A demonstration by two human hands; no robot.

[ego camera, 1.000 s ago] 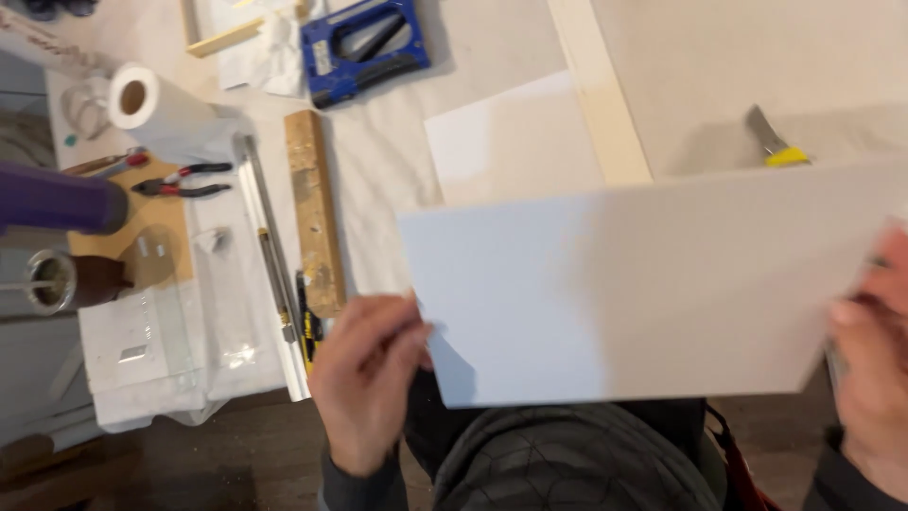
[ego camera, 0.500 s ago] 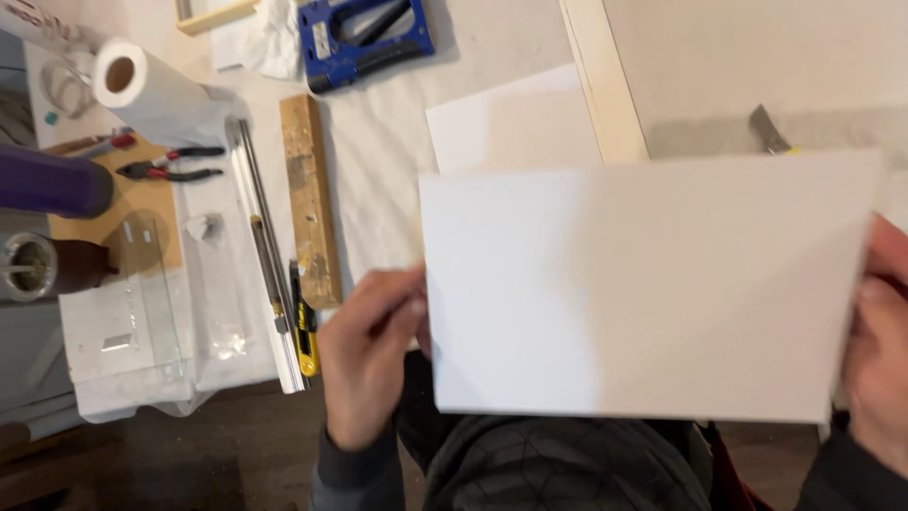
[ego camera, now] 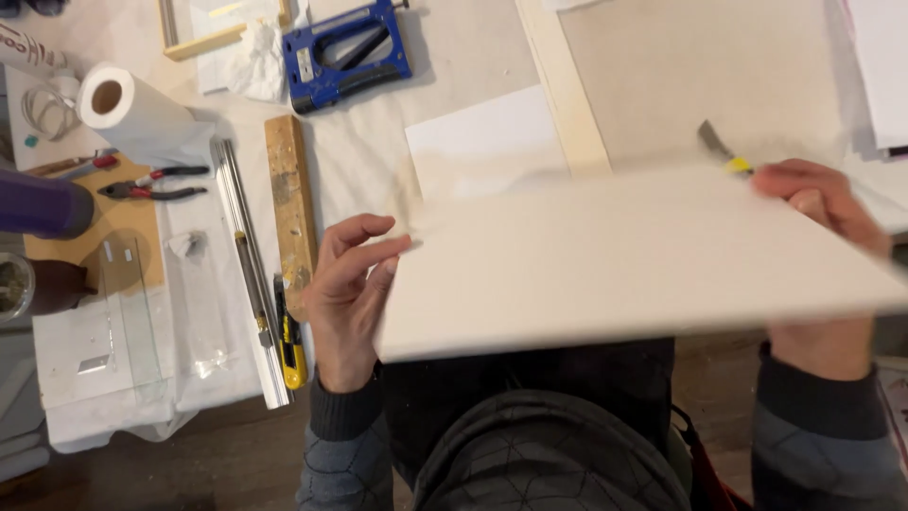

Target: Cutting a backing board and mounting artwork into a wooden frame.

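i see both hands up in front of the torso with a large white board (ego camera: 624, 255) held between them, lying nearly flat and tilted a little toward me, over the near edge of the table (ego camera: 454, 57).

my left hand (ego camera: 348, 301) sits at the board's left edge, palm turned inward, wrist bent, fingers (ego camera: 374, 255) spread and curled loosely against the edge, thumb underneath out of sight. it reads as a light steadying grip on that side rather than a closed fist. the dark sleeve (ego camera: 340, 445) runs down toward the bottom of the view.

my right hand (ego camera: 823, 203) is at the board's far right corner, fingers wrapped over the top edge, the rest of the hand showing again below the board. it is gripping the board; that side is blurred, so i cannot make out the finger placement more finely.

on the table, just left of my left hand, a yellow utility knife (ego camera: 291, 345) lies beside a long metal ruler (ego camera: 248, 274) and a wooden block (ego camera: 289, 208). toward the far left corner sit a paper towel roll (ego camera: 132, 112) and red-handled pliers (ego camera: 151, 182). a blue staple gun (ego camera: 348, 52) lies near the far edge. a white sheet (ego camera: 478, 142) lies flat on the table beyond the board.
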